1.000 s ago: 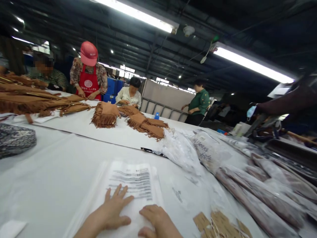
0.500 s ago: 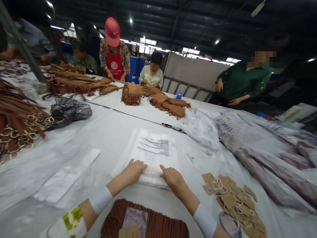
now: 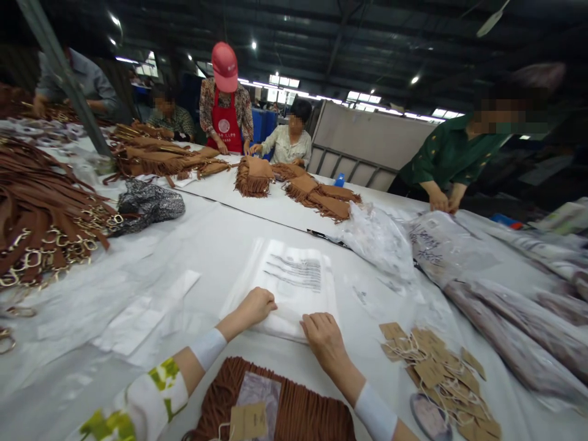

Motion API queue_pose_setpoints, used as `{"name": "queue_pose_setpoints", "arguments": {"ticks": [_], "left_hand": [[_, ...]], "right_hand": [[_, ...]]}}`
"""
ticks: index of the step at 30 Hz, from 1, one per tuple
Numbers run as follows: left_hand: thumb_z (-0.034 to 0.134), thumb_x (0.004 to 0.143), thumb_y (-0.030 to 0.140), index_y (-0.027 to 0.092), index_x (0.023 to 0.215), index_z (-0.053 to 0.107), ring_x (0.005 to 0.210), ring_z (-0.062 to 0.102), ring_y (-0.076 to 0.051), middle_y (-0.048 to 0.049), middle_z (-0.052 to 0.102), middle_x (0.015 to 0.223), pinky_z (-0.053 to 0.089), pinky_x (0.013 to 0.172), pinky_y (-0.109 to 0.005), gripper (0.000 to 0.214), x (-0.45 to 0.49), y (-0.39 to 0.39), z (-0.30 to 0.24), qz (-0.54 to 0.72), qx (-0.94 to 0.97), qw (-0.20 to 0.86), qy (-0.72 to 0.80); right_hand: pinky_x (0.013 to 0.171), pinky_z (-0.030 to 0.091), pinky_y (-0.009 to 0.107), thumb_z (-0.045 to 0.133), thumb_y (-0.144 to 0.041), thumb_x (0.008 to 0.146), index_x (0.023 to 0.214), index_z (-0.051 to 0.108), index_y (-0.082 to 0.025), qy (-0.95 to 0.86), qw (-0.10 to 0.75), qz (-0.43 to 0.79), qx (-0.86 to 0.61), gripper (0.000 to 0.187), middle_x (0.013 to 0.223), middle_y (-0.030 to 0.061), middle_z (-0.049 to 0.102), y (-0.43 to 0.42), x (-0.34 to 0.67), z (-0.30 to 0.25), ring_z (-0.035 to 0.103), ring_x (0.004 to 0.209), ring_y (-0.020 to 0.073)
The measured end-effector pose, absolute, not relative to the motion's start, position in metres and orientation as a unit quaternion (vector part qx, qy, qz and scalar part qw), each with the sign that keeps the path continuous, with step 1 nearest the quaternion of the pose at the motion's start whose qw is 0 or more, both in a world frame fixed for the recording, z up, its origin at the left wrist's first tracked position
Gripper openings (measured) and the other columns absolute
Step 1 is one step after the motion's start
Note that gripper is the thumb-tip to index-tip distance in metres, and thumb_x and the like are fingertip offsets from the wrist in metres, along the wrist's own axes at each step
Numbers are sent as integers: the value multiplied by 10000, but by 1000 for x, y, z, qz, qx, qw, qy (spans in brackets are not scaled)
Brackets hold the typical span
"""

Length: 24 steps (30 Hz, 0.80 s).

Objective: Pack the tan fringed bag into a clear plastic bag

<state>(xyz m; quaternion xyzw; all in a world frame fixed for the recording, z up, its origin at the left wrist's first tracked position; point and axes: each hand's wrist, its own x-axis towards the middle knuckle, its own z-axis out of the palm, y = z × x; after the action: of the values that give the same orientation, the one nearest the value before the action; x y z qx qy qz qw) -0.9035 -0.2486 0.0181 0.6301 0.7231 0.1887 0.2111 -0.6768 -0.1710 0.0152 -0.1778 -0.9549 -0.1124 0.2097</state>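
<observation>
A stack of clear plastic bags [image 3: 294, 275] with dark printed lines lies flat in front of me. My left hand [image 3: 258, 305] is closed at its near left edge, the fingertips pinching the plastic. At the near right corner my right hand [image 3: 324, 337] has its fingers bent down over the bag edge, thumb tucked under. Closer to me rests a brown fringed bag [image 3: 316, 398]. A small clear pouch [image 3: 260, 392] and a kraft paper tag [image 3: 248, 421] lie on top of it.
Kraft tags with white strings [image 3: 432, 367] and a grey oval object [image 3: 429, 416] lie at right. Brown straps with metal clasps [image 3: 50, 220] are heaped at left beside a black plastic bundle [image 3: 149, 202]. Brown fringed bags [image 3: 255, 174] lie farther back. Co-workers stand around the table.
My left hand's fingers have gone from spread to pinched at the bag edge. My right fingers have curled down onto it. The green-sleeved co-worker's hands have reached the plastic bag at right.
</observation>
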Motion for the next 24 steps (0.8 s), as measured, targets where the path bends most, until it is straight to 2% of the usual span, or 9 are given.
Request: {"name": "queue_pose_setpoints", "arguments": {"ticks": [4,7,10,12,15,17,20,24], "left_hand": [[618,751,205,165,714,686,750,653,-184,-61,726,771,423,663,-249,87,-905,-248,15,209,613,233,725],[686,688,223,163,695,676,693,631,-178,-37,703,707,401,609,-241,62,-907,-249,16,224,612,240,719],[698,708,296,166,680,668,671,619,-163,-18,691,680,395,596,-231,137,-910,-251,19,240,622,249,703],[641,771,324,171,684,671,668,622,-152,-9,689,672,407,604,-225,179,-913,-253,20,246,628,260,692],[555,819,263,174,750,681,735,638,-156,-14,709,746,444,693,-235,169,-918,-260,16,246,633,268,684],[515,813,186,181,821,675,826,643,-166,-19,720,852,448,837,-274,161,-920,-266,10,243,636,266,683],[451,805,105,196,904,647,906,637,-181,-24,711,951,357,1036,-394,238,-921,-275,4,237,637,254,689],[469,808,104,213,939,597,946,621,-199,-27,688,986,294,1087,-491,213,-916,-284,4,232,643,226,694]], "right_hand": [[712,367,296,553,-99,872,771,619,-180,-955,222,-49,-190,145,735,23,646,-173,-676,11,574,731,167],[666,369,293,651,-118,810,696,607,-188,-946,207,-10,-247,140,674,12,642,-172,-676,13,577,673,166],[625,391,285,731,-216,758,663,599,-189,-931,183,73,-307,165,673,20,646,-167,-677,16,585,650,174],[616,415,276,695,-285,795,657,606,-197,-915,184,164,-320,187,672,17,650,-164,-676,17,594,638,167],[667,455,289,556,-296,883,745,654,-205,-902,203,233,-303,192,741,37,670,-162,-669,12,615,689,172],[725,467,323,495,-248,897,846,676,-199,-914,204,214,-278,194,824,68,676,-163,-662,5,619,763,193],[805,464,371,433,-146,877,964,671,-180,-923,215,170,-270,256,940,104,672,-164,-650,-4,610,885,222],[812,470,387,416,-111,842,976,665,-159,-891,258,102,-360,286,923,114,658,-163,-635,-11,595,893,238]]}}
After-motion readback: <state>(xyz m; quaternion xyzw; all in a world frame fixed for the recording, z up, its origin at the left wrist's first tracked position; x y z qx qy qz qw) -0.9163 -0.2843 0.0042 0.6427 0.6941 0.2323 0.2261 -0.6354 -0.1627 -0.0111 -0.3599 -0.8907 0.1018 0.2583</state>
